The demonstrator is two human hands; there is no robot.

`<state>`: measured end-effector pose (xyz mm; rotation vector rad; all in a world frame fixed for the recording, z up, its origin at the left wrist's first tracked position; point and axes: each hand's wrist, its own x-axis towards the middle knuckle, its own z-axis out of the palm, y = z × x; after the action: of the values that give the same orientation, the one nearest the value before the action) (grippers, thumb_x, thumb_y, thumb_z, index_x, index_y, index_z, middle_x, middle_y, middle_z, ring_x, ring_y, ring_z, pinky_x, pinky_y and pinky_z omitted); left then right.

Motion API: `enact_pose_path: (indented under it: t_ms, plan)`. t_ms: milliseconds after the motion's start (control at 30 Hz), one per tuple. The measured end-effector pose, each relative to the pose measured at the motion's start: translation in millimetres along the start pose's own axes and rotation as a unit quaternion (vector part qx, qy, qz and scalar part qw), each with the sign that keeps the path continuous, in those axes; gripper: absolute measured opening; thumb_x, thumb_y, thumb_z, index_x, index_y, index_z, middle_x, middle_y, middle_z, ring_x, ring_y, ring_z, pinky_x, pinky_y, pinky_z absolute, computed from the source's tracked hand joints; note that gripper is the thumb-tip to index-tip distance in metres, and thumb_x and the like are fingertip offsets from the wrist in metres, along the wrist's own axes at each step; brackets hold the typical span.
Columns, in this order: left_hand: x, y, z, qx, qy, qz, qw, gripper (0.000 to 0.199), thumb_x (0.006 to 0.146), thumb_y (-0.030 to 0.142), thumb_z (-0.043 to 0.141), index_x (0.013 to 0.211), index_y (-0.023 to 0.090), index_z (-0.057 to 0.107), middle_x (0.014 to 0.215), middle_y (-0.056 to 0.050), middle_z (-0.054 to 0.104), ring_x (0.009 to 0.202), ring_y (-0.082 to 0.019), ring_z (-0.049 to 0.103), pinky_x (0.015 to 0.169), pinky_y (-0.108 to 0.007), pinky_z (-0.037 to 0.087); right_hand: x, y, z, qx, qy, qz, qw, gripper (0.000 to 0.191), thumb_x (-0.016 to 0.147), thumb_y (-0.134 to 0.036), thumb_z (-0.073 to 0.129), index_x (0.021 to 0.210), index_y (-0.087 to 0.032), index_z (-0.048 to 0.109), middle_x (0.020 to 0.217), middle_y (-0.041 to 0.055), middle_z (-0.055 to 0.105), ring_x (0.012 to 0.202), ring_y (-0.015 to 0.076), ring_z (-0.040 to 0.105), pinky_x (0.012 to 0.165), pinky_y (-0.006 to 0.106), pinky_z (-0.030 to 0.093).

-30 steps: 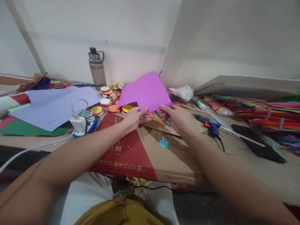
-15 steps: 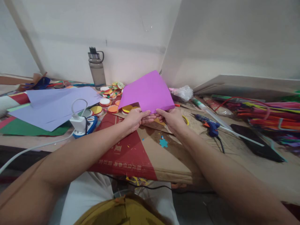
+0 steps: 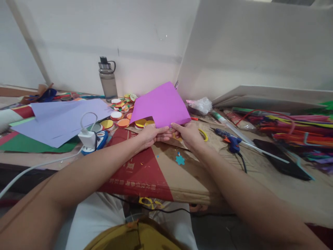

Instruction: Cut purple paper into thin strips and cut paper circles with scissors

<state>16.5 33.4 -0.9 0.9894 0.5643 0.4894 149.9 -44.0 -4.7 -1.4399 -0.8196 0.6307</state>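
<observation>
A sheet of purple paper [image 3: 162, 104] with a piece cut out of its near left corner is held up in front of me. My left hand [image 3: 153, 135] pinches its near edge, thumb on top and fingers below. Close beside it, my right hand [image 3: 188, 133] grips the same edge between thumb and fingers. Under the hands lies flattened cardboard [image 3: 166, 180], partly red, with a small teal paper cutout [image 3: 180, 159] on it. Yellow paper discs [image 3: 140, 122] show past the sheet's cut corner.
Lavender paper [image 3: 65, 118] and a white plug [image 3: 87, 138] on a blue base lie left. A water bottle [image 3: 108, 81] stands behind stacked discs [image 3: 116, 115]. To the right are a blue glue gun [image 3: 232, 141], a black tablet-like slab [image 3: 281, 159] and colourful pipe cleaners [image 3: 299, 128].
The purple sheet has tipped and shifted slightly left, its far edge a little lower in view. Both hands keep their grip. The whole view has shifted slightly.
</observation>
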Motion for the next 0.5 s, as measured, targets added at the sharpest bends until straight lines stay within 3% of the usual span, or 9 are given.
enact_pose_path:
  t_ms: [300, 500]
  plan:
    - [-1, 4, -0.8, 0.045, 0.017, 0.003, 0.999, 0.014, 0.087, 0.006, 0.062, 0.075, 0.004, 0.070, 0.068, -0.013, 0.073, 0.054, -0.016, 0.070, 0.052, -0.022, 0.058, 5, -6, -14, 0.063, -0.011, 0.043, 0.997, 0.027, 0.062, -0.030, 0.087, 0.060, -0.016, 0.064, 0.054, 0.0003, 0.063, 0.043, 0.0076, 0.050, 0.040, 0.019, 0.042]
    - [1, 5, -6.2, 0.061, 0.011, 0.004, 0.998, 0.012, 0.086, 0.007, 0.063, 0.075, 0.005, 0.068, 0.067, -0.013, 0.073, 0.053, -0.016, 0.070, 0.053, -0.022, 0.058, 11, -16, -29, 0.057, -0.047, 0.099, 0.992, 0.019, 0.072, -0.019, 0.082, 0.062, -0.013, 0.067, 0.054, 0.0032, 0.066, 0.042, 0.0078, 0.053, 0.040, 0.018, 0.045]
